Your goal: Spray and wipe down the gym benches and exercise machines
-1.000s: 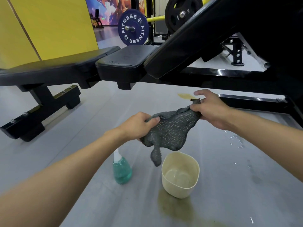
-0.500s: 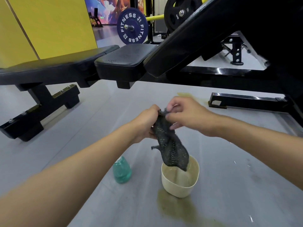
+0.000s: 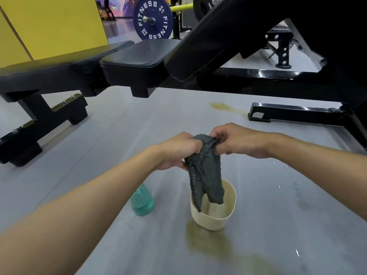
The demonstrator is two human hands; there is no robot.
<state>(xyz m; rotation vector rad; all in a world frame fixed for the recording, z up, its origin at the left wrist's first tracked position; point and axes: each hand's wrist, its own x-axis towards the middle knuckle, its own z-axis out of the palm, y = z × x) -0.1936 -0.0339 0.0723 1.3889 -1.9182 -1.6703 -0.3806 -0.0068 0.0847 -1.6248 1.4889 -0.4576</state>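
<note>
Bottle (image 3: 142, 201) beside bowl (image 3: 211, 223), bench (image 3: 137, 60) beyond

The spray bottle (image 3: 142, 202) shows only its teal lower body; its neck and nozzle lie behind the left forearm (image 3: 89, 207), which runs off the lower left corner. The cloth (image 3: 206, 175) has its top edge buried in the curled fingers of the left hand (image 3: 178, 149) and right hand (image 3: 238, 141). Its hanging ends cover part of the bowl's (image 3: 208, 222) inside, so whether they touch the bottom cannot be told. At upper right the incline backrest (image 3: 228, 30) is cut by the frame's edge and too dark for detail. The black plate (image 3: 200, 4) is sliced off at the top, and the flat bench (image 3: 49, 74) at left is smeared.
</note>
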